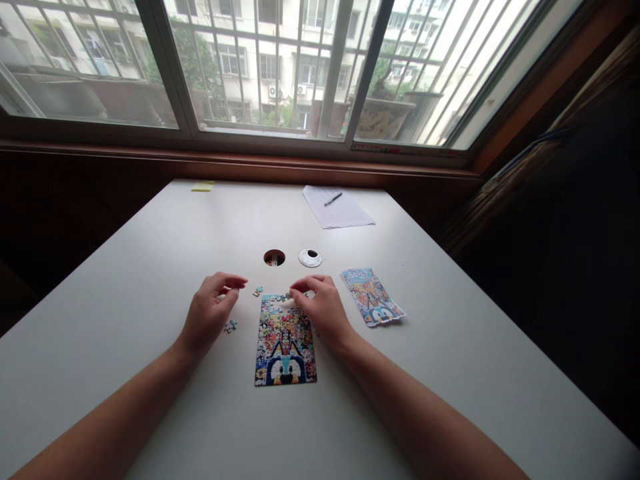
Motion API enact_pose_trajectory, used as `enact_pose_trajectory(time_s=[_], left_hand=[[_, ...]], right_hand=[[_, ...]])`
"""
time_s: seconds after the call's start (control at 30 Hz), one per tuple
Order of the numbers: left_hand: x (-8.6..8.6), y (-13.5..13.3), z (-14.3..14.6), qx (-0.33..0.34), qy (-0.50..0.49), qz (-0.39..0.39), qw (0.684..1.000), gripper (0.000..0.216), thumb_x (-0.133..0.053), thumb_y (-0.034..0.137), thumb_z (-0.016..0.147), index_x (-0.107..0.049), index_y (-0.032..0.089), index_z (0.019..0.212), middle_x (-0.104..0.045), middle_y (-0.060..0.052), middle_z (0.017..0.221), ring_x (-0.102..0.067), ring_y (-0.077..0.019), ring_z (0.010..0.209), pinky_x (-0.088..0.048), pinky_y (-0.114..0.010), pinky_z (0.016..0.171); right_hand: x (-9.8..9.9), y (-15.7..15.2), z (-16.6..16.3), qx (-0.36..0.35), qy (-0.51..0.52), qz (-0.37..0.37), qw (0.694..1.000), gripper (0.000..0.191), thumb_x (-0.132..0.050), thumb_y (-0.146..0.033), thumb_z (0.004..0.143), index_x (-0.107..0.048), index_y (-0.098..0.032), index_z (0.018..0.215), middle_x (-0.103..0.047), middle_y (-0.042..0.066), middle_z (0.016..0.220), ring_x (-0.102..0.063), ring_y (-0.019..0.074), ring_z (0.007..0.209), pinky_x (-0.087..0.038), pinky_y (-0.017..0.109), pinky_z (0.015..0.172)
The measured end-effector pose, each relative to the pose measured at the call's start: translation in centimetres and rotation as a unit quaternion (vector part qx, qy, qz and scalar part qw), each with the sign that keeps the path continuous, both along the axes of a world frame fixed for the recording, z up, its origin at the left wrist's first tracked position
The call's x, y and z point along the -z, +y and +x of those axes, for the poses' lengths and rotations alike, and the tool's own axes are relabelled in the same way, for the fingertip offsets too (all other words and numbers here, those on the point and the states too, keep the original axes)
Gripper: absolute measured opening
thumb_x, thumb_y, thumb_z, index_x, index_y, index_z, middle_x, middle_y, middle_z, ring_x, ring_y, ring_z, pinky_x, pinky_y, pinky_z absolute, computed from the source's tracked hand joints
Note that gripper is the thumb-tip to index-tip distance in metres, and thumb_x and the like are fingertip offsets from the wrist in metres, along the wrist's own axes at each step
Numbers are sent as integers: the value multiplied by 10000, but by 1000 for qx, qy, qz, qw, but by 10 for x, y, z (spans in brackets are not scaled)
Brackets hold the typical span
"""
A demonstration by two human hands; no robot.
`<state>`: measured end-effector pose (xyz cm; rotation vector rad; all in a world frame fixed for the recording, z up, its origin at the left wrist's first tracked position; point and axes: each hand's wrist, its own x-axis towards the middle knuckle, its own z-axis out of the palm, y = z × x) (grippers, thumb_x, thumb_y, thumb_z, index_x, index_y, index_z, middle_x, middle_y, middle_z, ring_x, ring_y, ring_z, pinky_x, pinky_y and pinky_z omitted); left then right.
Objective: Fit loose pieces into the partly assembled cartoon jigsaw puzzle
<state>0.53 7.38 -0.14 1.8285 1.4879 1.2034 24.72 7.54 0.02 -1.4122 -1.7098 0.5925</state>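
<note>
Head view: multicoloured rectangular cardboard jigsaw [286, 347] is seen at 6 o'clock from fingertips of nearer right hand [323, 305], long axis 12-to-6; right grip can't be told, left hand [211, 308] held fingers parted.

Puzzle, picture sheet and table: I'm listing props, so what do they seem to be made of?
Puzzle: probably cardboard with a printed, perhaps glossy face; its loose pieces look thin and flat. Picture sheet: likely printed paper, given its wavy lower edge. Table: smooth white surface with a soft sheen, possibly laminate; core unclear.
</note>
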Motion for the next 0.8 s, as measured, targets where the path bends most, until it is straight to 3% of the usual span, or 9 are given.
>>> enact_pose_trajectory(time_s=[0.13, 0.33, 0.8], left_hand=[[-3, 0, 2, 24, 77, 6, 997, 203, -530, 240, 860, -704, 225, 963, -675, -41, 1008, -591, -231, 991, -514, -348, 806], [-2, 0, 5, 92, 185, 79, 975, 182, -551, 213, 885, -715, 260, 950, -695, -11, 1058, -531, -242, 1068, -427, -415, 966], [1, -2, 10, 157, 245, 129, 948, 119, -615, 241, 909, -705, 273, 980, -704, 1, 1055, -511, -236, 1074, -434, -389, 942]], right_hand=[[0, -4, -5, -19, -16, 12, 1000, 88, -680, -208, 845, -755, -254, 847, -737, 38, 835, -514, 254, 1185, -436, 389, 985], [3, -5, -8, -26, -24, 10, 999, 93, -679, -200, 848, -754, -255, 853, -741, 40, 885, -520, 250, 1170, -442, 390, 967], [2, -3, -8, -16, -3, 6, 1000, 81, -695, -203, 835, -750, -263, 842, -725, 18, 864, -571, 212, 1038, -474, 343, 913]])
